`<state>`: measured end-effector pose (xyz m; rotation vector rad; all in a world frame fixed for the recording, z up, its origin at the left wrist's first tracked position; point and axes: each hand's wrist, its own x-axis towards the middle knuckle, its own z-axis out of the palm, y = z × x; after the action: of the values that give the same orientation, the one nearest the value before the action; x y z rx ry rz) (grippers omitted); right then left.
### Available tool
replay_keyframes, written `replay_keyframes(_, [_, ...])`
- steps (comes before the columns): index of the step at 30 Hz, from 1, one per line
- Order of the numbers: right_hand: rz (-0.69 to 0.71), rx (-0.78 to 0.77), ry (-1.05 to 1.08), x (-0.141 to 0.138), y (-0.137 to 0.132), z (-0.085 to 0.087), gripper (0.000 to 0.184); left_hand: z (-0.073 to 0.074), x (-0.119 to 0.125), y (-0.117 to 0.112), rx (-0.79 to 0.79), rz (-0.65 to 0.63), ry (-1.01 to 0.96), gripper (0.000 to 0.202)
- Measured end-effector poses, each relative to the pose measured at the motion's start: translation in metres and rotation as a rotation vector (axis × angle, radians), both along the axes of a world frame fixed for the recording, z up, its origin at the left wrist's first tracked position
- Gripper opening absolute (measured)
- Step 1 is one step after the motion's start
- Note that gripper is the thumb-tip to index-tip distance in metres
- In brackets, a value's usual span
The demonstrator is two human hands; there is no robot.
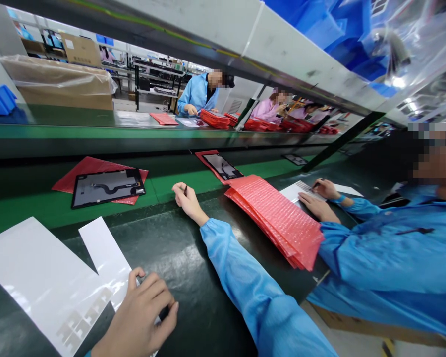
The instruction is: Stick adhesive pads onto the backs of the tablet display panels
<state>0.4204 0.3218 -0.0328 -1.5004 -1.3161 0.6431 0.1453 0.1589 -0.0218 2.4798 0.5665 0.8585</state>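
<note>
Left hand (pixel 137 317): nearest me, my fingers curled over the white sheet (pixel 107 258) on the dark desk (pixel 193 258), gripping or not I cannot tell | right hand (pixel 186 198): at the desk's far edge, fingers pinched on a thin dark tool (pixel 185 190) | red bubble bags (pixel 278 218) stacked just right | beyond, dark panel (pixel 107 187) on green belt (pixel 29 210)

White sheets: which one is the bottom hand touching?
The narrow sheet, on the right of the pair. The left hand rests its fingers on that sheet's near end; the wide sheet lies further left.
</note>
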Motion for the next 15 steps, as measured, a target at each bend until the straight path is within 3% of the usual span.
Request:
replay_keyframes(4, [-0.162,-0.173,-0.297,0.055,-0.001,0.018,0.027,-0.002,0.0,0.005,0.026,-0.005,-0.029,0.019])
replay_keyframes(8, [-0.492,-0.386,-0.527,0.111,-0.013,0.031,0.031,-0.004,0.0,0.009,0.089,-0.02,-0.024,0.019])
replay_keyframes(11, [-0.667,-0.53,-0.633,0.13,-0.018,0.031,0.037,-0.002,0.002,0.01,0.166,-0.028,0.005,0.019])
replay_keyframes(15, [-0.778,-0.66,-0.703,0.139,-0.012,0.031,0.039,0.003,0.004,0.009,0.195,0.0,-0.021,0.02])
